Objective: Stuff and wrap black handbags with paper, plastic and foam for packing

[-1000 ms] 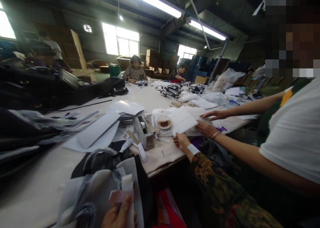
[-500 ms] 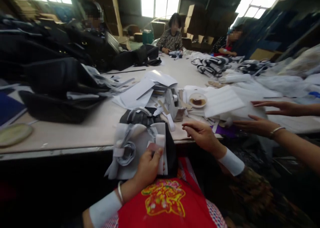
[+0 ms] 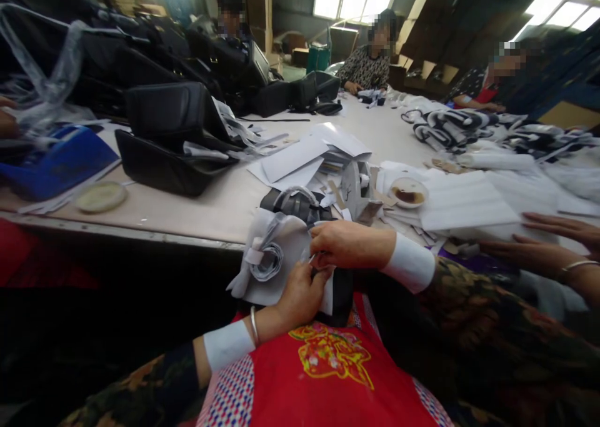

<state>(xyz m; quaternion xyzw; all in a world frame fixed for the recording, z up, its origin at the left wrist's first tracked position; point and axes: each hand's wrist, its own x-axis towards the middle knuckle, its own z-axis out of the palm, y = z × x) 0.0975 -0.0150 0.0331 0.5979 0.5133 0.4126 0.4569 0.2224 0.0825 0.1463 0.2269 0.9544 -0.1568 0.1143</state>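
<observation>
A black bag (image 3: 343, 292) rests on my lap against the table edge, its handle (image 3: 297, 195) pointing away from me. Over its front lies a pale grey wrapping sheet (image 3: 290, 228) with a coiled, wrapped strap (image 3: 267, 261) on it. My left hand (image 3: 302, 294) is closed at the right side of the sheet, where a small brown card showed under its thumb; the fingers now hide that card. My right hand (image 3: 349, 244) meets it there, fingers pinched together. What the right fingertips hold is hidden, though a small white tip shows between the hands.
Ahead are a tape dispenser (image 3: 355, 189), white papers (image 3: 300, 158) and a dish of brown liquid (image 3: 409, 192). A black bag (image 3: 173, 142), a round lid (image 3: 100, 197) and a blue bin (image 3: 60, 161) lie left. Another person's hands (image 3: 539, 252) touch foam sheets (image 3: 473, 202) at right.
My right hand has moved left from above the table edge to my left hand, and its fingers have closed. The view has turned left, bringing the blue bin into sight.
</observation>
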